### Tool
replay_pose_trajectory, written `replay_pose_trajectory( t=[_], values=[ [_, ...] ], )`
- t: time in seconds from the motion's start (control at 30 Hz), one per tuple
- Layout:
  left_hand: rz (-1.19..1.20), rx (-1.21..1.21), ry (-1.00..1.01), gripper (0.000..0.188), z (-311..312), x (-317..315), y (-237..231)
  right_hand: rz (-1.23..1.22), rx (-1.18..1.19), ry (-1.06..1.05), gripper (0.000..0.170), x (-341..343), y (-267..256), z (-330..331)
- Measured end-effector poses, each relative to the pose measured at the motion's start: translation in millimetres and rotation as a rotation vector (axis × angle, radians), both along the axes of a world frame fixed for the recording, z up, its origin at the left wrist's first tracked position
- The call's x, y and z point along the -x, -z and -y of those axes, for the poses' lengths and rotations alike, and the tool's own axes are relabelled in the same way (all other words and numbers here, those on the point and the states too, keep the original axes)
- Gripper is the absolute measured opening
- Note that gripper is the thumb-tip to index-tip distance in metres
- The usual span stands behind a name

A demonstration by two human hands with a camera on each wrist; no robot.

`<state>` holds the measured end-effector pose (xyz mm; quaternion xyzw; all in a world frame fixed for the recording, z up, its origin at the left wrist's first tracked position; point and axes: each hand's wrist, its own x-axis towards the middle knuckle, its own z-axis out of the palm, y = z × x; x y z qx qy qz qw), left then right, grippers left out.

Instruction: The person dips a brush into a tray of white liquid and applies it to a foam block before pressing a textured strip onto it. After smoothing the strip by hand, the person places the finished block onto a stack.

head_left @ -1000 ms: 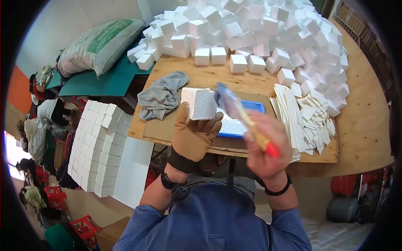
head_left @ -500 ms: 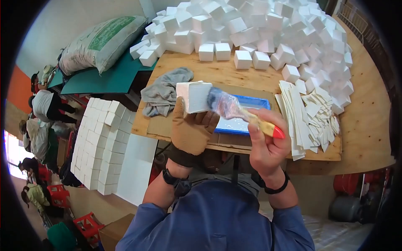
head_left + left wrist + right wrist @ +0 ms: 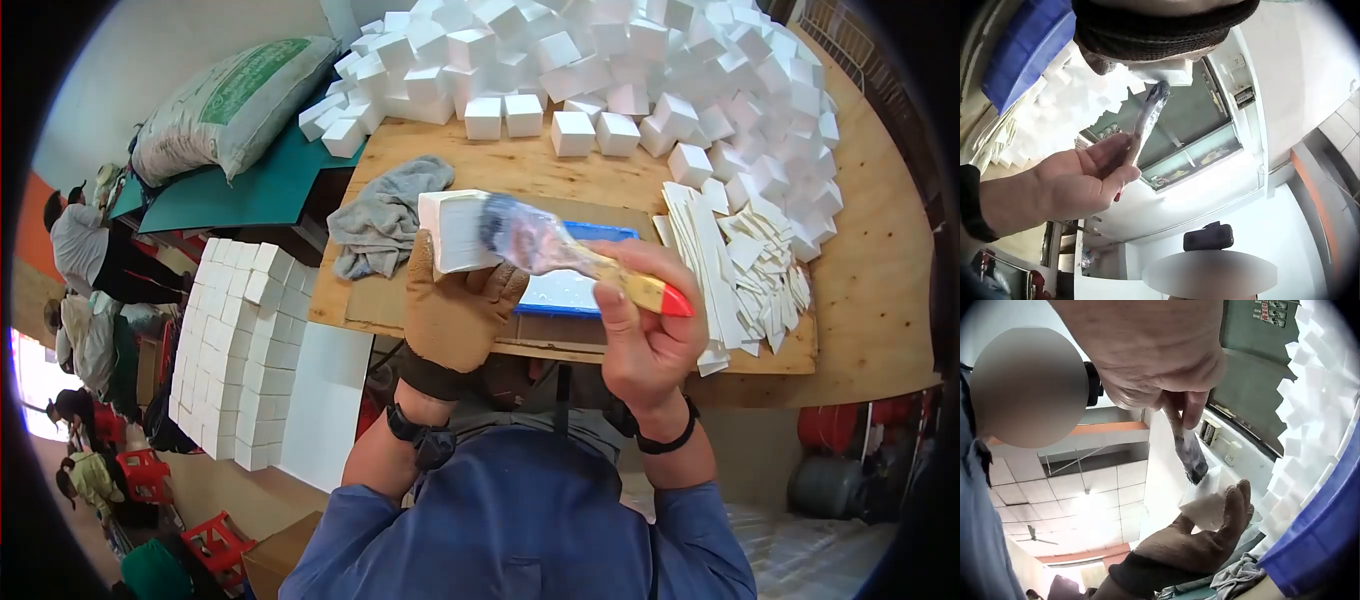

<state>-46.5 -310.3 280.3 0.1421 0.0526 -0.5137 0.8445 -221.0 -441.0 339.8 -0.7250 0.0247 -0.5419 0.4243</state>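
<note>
Working remotely, I hold a white block [image 3: 460, 240] left of the blue-rimmed tray [image 3: 555, 311], my gloved left grip [image 3: 458, 315] curled round its lower part, my right grip [image 3: 655, 340] pinching a paintbrush [image 3: 545, 243]. The block looks light, stiff and easily dented, probably slippery where wet; best held low, clear of the bristles [image 3: 490, 222].

— What's the count?
— One brush [image 3: 540, 240], one blue tray [image 3: 1313, 536], one rag [image 3: 385, 222], one sack [image 3: 225, 115], one gloved hand [image 3: 453, 315], one bare hand [image 3: 655, 335]
— And the red stools [image 3: 217, 540]?
— Three at least, it seems; that edge is crowded
— White blocks [image 3: 458, 234]?
— One gripped, dozens heaped
</note>
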Motion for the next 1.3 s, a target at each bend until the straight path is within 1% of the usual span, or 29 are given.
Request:
replay_pose_trajectory(
  t=[0.07, 0.17, 0.3, 0.33, 0.4, 0.43, 0.5, 0.57, 0.63, 0.67, 0.77, 0.9, 1.1, 1.2, 1.3],
  values=[
    [0.001, -0.005, 0.024, 0.081, 1.3, 1.3, -1.4, 0.011, -0.006, -0.02, 0.031, 1.9, 0.2, 0.1],
    [0.015, 0.016, 0.023, 0.079, -1.0, -2.1, -3.0, -0.043, -0.138, 0.063, 0.031, 0.2, 3.0, 1.9],
    [0.031, 0.052, 0.033, 0.076, -3.1, 5.0, -2.6, 0.051, -0.158, -0.016, 0.028, 3.3, 0.3, -7.2],
    [0.051, 0.072, 0.033, 0.075, -1.8, 7.3, -5.7, 0.052, -0.159, -0.007, 0.028, 6.0, 1.0, -6.9],
    [0.078, 0.096, 0.032, 0.074, -1.4, 6.2, -5.5, 0.03, -0.324, -0.023, 0.027, 7.8, 2.2, -6.0],
    [0.066, 0.184, 0.078, 0.073, -3.6, 1.9, 1.7, 0.022, -0.402, -0.04, 0.027, 6.2, 1.6, -5.0],
    [0.047, 0.359, 0.158, 0.072, -7.9, -9.2, 13.0, 0.059, -0.412, -0.054, 0.025, 13.2, -5.9, -0.6],
    [0.079, 0.37, 0.138, 0.073, -11.0, -14.2, 19.8, 0.11, -0.459, -0.046, 0.024, 26.7, -11.6, -2.5],
    [0.13, 0.402, 0.13, 0.075, -9.0, -15.9, 22.8, 0.098, -0.45, -0.056, 0.025, 30.3, -14.4, -9.0],
    [0.132, 0.403, 0.135, 0.075, -8.0, -16.2, 24.6, 0.085, -0.436, -0.062, 0.026, 32.3, -15.8, -11.9],
    [0.207, 0.307, 0.053, 0.075, -6.1, -14.1, 28.3, 0.067, -0.422, -0.061, 0.029, 36.3, -11.8, -16.4],
    [0.284, 0.263, 0.025, 0.076, -4.7, -9.8, 25.3, 0.07, -0.411, -0.078, 0.03, 35.1, -3.3, -19.4],
    [0.279, 0.205, 0.007, 0.075, -5.7, -3.9, 29.4, 0.102, -0.32, -0.109, 0.03, 31.2, 8.1, -21.6],
    [0.285, 0.187, 0.0, 0.078, -5.4, -1.5, 27.9, 0.071, -0.363, -0.097, 0.029, 32.2, 9.7, -30.5],
    [0.392, 0.132, -0.024, 0.083, -5.8, 1.1, 23.0, 0.075, -0.407, -0.102, 0.03, 32.2, 15.0, -33.7]
  ],
)
